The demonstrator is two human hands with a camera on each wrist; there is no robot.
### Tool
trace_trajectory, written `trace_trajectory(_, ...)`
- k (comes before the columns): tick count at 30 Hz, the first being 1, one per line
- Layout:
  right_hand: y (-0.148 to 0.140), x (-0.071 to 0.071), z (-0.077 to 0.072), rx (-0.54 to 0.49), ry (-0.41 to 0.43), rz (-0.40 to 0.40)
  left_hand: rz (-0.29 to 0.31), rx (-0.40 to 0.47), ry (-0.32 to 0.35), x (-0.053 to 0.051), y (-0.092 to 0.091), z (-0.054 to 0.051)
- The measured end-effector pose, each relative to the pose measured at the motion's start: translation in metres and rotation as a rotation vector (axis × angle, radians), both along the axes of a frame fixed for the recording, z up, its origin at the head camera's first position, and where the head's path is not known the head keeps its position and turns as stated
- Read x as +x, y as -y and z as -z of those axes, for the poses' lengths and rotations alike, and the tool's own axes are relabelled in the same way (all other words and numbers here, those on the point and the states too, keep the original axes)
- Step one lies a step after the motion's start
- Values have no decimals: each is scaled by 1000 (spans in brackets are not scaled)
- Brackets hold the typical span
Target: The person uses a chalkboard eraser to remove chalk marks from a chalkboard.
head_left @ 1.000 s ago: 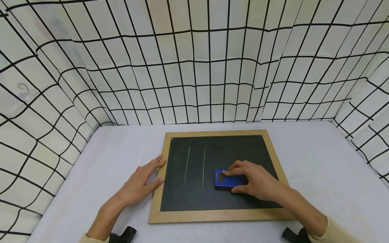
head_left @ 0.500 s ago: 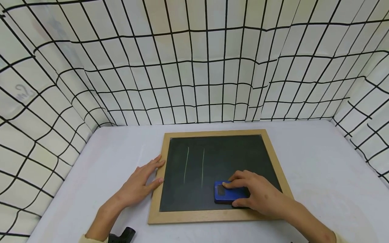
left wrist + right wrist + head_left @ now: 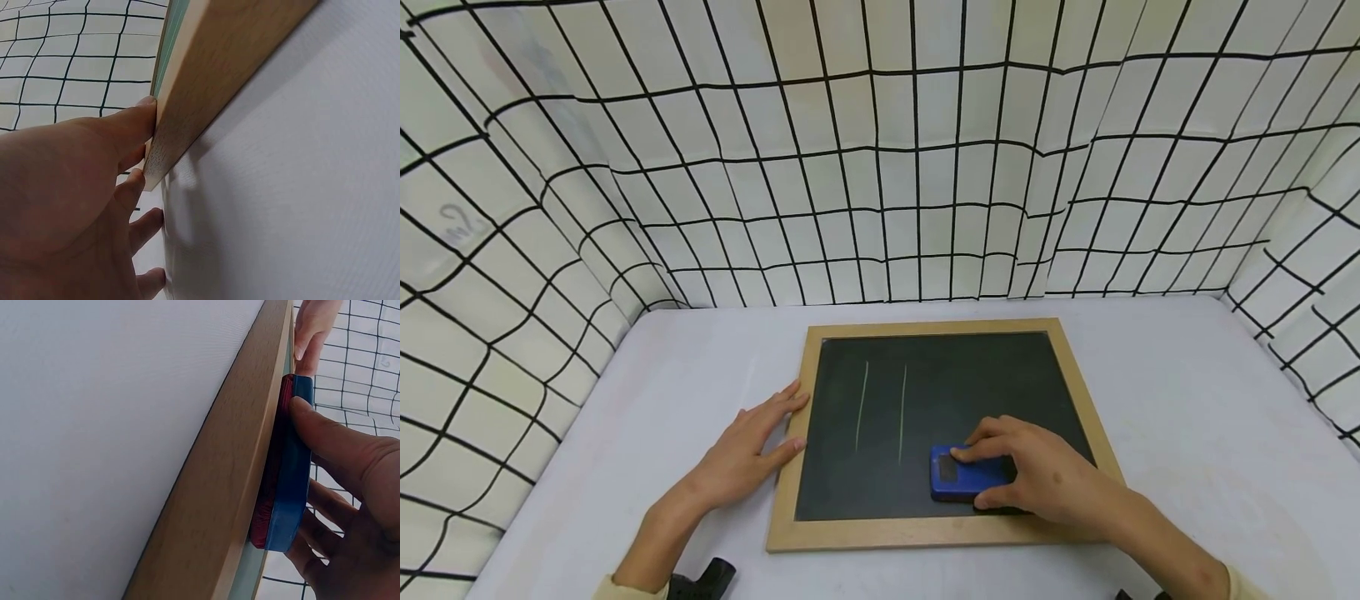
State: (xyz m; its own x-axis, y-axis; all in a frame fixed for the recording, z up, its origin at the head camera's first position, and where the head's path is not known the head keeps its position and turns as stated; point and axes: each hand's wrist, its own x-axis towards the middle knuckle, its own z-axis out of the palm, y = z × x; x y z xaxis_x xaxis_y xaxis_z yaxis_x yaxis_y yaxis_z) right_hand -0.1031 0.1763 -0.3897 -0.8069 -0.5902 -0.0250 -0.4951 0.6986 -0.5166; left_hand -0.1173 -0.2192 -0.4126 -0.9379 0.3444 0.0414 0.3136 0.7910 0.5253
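A chalkboard (image 3: 850,492) in a light wooden frame lies on the white table, with two thin upright chalk lines on its left half. My right hand (image 3: 1037,475) grips a blue chalkboard eraser (image 3: 966,473) near the board's lower right edge. In the right wrist view the eraser (image 3: 290,487) has its dark red felt side against the board, the thumb on its near long side. My left hand (image 3: 741,458) rests at the frame's left edge with fingers extended. The left wrist view has that hand's thumb and fingers touching the wooden frame (image 3: 194,87).
White panels with a black wire grid (image 3: 880,183) stand at the back and both sides of the white table (image 3: 1180,400). A black wrist-worn device (image 3: 706,579) sits by the left sleeve.
Since a second ago my right hand has drawn the eraser down the board towards its lower edge; over the last half second it has barely moved. The left hand keeps its place.
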Motion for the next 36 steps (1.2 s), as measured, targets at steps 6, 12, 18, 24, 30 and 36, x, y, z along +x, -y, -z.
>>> trace_trajectory(6,1,-5,0,4,-4,7,-1,-2,1,-2,-1,-2)
trace_trajectory(12,1,-17,1,7,-50,29,1,-1,-7,-3,-3,0)
trace_trajectory(18,1,-27,0,22,-60,39,-5,-11,-15,-1,-3,0)
trace_trajectory(24,-2,-43,-1,35,-51,50,-11,-2,16,-3,-2,0)
trace_trajectory(30,-4,-62,0,41,-62,84,-3,6,18,-4,-2,0)
trace_trajectory(36,-4,-72,1,51,-55,105,-9,-3,19,-2,0,-1)
